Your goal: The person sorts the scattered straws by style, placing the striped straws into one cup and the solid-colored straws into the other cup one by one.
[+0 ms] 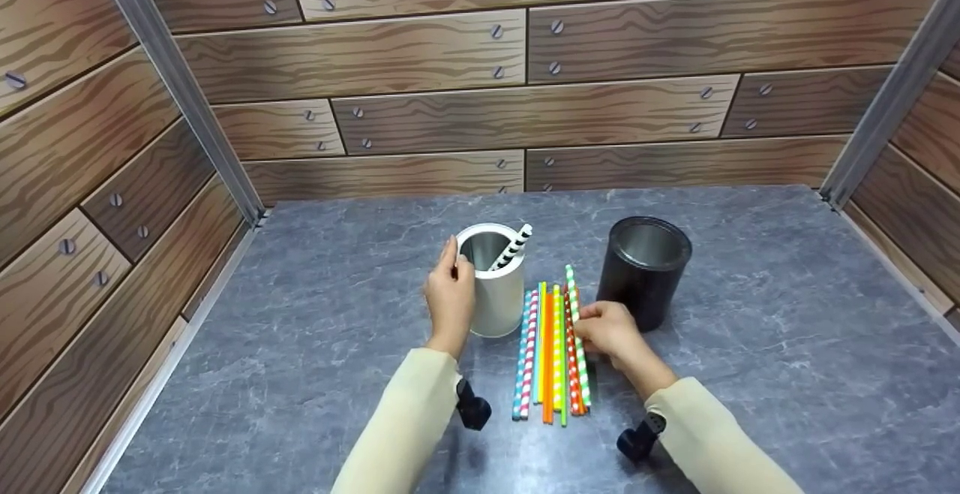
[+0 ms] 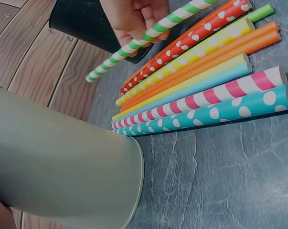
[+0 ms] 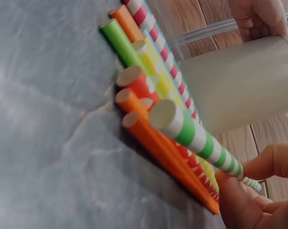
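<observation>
My left hand (image 1: 450, 299) holds the white cup (image 1: 499, 302) at its left side, fingers at the rim. Inside the cup leans a black-and-white striped paper straw (image 1: 513, 246), its top sticking out. My right hand (image 1: 611, 331) pinches a green-and-white striped paper straw (image 3: 208, 145) between thumb and fingers. In the left wrist view that straw lies at a slant over the other straws. Beneath and beside it is a row of colourful paper straws (image 1: 547, 359), with dots, hearts, stripes and plain orange, lying side by side on the table.
A black cup (image 1: 645, 272) stands upright just behind my right hand. The grey marbled table (image 1: 337, 306) runs back to wood-patterned walls (image 1: 435, 51) with metal corner posts (image 1: 184, 96).
</observation>
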Action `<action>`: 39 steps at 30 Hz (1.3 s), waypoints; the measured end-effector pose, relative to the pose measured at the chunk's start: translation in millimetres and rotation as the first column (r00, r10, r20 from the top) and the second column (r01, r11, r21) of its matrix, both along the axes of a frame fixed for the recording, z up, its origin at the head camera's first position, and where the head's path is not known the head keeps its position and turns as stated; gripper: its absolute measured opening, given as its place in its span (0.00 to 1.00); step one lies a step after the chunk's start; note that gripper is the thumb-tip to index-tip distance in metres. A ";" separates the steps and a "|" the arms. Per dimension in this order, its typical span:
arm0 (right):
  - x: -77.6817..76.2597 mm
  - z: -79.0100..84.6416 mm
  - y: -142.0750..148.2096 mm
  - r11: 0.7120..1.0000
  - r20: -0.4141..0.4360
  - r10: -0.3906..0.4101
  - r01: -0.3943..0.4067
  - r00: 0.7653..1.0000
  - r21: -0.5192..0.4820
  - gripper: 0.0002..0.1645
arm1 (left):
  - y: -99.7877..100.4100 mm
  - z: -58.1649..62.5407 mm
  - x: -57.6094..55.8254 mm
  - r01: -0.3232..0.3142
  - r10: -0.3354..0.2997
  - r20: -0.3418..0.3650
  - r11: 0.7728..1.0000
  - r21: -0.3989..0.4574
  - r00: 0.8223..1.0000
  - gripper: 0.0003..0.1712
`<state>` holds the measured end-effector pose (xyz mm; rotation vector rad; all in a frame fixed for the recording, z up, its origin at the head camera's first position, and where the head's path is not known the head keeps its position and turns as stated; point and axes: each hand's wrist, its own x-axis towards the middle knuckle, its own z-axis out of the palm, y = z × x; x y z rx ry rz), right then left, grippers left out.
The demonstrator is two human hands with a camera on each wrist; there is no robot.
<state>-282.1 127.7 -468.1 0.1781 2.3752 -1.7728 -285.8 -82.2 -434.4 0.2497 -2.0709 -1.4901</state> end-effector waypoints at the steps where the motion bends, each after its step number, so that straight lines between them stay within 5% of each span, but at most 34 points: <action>1: -0.2 1.9 -0.5 1.000 -0.006 0.002 -0.002 1.000 -0.009 0.18 | 0.0 0.1 0.0 -0.001 0.001 -0.001 1.000 0.000 1.000 0.24; 25: -3.5 57.3 -18.8 0.977 -0.203 -0.069 0.025 0.977 -0.214 0.20 | 1.0 -0.3 -0.6 -0.005 0.005 -0.041 1.000 -0.004 0.999 0.24; 39: -4.5 80.4 -36.1 0.917 -0.398 -0.213 0.041 0.892 -0.397 0.15 | 0.3 0.0 -1.2 -0.019 0.019 -0.036 1.000 -0.018 0.999 0.24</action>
